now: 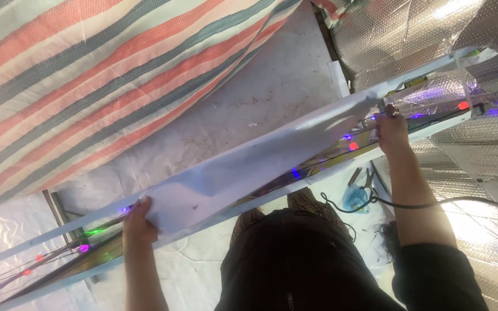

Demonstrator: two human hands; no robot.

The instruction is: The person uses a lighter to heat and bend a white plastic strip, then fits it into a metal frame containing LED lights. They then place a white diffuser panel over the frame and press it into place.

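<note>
In the head view, a long, narrow white panel frame (433, 124) ran slantwise across the scene, from the near left up to the far right, held up in front of the person. Inside it lay thin dark wires with small lit lamps (463, 106) glowing red, purple, blue and green along its length. A pale, glossy sheet (260, 167) covered the middle stretch of the frame, its near end loose and curled.

The left hand (138, 222) was at the near left, its fingers closed on the lower corner of the sheet, pinching it against the frame edge. The right hand (392, 128) was at the far right, resting on the frame where the sheet ended; its fingers were bent down onto the wires and the sheet edge, but whether they gripped anything could not be told from this angle. The two hands were well apart, one at each end of the sheet.

Below the frame, the person's dark clothing filled the near middle of the picture. On the white-covered floor (278, 86) just right of the person's legs lay a black cable (422, 204), a pale blue bag (354, 197) and a pair of dark-handled pliers (357, 175). A striped tarpaulin (87, 75) in red, grey and white hung across the far left, and silver bubble foil (376, 34) lined the right side and far right corner.
</note>
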